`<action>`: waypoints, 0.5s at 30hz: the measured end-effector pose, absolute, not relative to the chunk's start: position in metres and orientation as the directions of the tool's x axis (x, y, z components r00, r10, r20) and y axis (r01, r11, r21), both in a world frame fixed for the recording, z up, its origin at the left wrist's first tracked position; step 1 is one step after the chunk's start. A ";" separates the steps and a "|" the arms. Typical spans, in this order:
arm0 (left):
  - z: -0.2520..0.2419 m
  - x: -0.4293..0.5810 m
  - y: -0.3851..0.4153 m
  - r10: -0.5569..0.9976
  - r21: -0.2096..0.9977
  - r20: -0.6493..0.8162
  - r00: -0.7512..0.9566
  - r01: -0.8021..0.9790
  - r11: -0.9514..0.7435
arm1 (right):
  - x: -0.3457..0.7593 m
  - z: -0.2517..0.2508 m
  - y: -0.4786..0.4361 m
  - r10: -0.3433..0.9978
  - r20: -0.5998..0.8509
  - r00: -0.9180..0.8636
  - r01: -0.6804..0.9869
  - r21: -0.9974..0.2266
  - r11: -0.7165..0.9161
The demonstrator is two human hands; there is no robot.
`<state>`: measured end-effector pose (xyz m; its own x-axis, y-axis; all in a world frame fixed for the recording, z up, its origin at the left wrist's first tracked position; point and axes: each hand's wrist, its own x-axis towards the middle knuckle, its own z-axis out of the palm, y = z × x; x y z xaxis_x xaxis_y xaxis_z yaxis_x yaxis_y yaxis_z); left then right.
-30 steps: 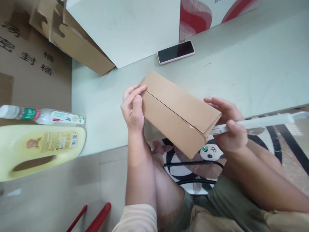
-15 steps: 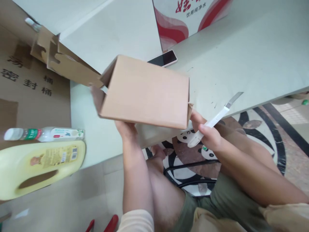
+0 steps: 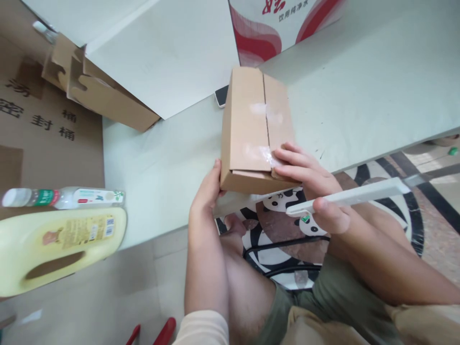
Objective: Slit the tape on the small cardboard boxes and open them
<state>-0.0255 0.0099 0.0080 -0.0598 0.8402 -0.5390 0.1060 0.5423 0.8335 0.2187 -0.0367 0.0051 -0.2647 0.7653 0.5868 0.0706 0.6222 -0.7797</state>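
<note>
A small brown cardboard box (image 3: 246,132) stands at the table's near edge, a seam running along its upper face with shiny clear tape across it. My left hand (image 3: 205,189) grips its lower left corner, thumb against the side. On the near right part of the upper face rest the fingers of my right hand (image 3: 316,184). That same hand keeps a white utility knife (image 3: 366,193) between thumb and palm. The knife's blade points right, away from the box, and looks blurred.
A pale yellow jug (image 3: 32,239) and a clear plastic bottle (image 3: 97,197) lie at the left. Behind the box are a phone (image 3: 221,97), a white panel (image 3: 172,62) and a red-and-white carton (image 3: 258,38). A large printed cardboard box (image 3: 46,158) fills the left side.
The box has turned and come down to the table edge, now with its taped seam upward. My right fingers have moved onto it, and the knife has swung to point right.
</note>
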 end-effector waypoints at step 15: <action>0.011 -0.040 0.016 0.694 0.574 0.719 0.036 0.533 -0.622 | 0.209 0.007 -0.023 0.631 0.667 -0.397 -0.042 -0.700 0.713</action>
